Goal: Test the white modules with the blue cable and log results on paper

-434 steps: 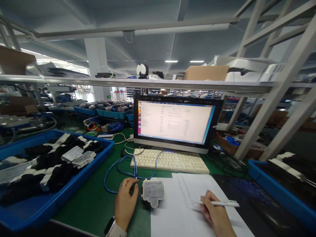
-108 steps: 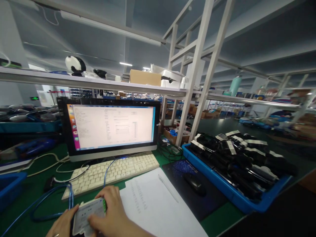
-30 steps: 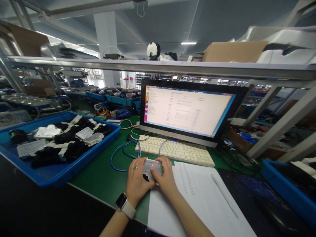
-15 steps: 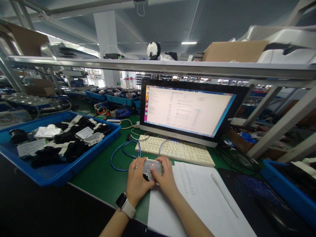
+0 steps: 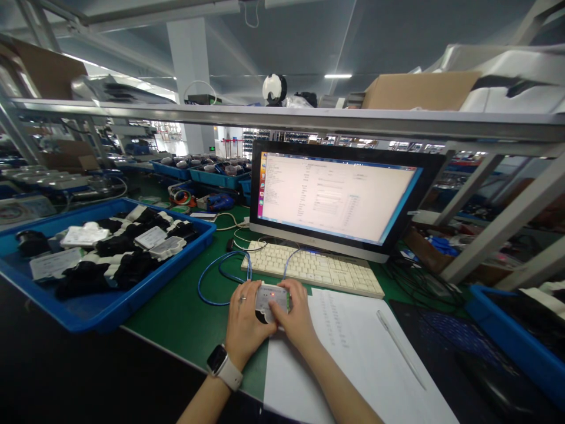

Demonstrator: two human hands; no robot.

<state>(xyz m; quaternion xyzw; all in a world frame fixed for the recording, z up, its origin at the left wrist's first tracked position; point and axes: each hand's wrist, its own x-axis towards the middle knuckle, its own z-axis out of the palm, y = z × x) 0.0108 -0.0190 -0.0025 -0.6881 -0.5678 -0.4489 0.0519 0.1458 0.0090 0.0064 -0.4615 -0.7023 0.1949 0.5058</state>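
Observation:
Between my two hands is a small white electronic module [image 5: 265, 300] with a glowing red light, a black lower part and a green connector on its right side. My left hand [image 5: 245, 321] is closed around its left side. My right hand [image 5: 295, 312] grips the right side, its thumb lying on the front face. Behind my hands runs a blue cable [image 5: 200, 284], looped on the green bench. The module's underside is hidden by my fingers. Just beyond it lies a cream keyboard [image 5: 309, 268], and a printed paper sheet [image 5: 348, 365] is partly under my right forearm.
A lit monitor [image 5: 331, 197] stands behind the keyboard. At left, a blue tray [image 5: 101, 315] holds several black and white modules. A pen [image 5: 401, 350] lies on the paper. To the right are a mouse [image 5: 489, 383] and another blue tray [image 5: 507, 330]. A shelf [image 5: 282, 116] crosses overhead.

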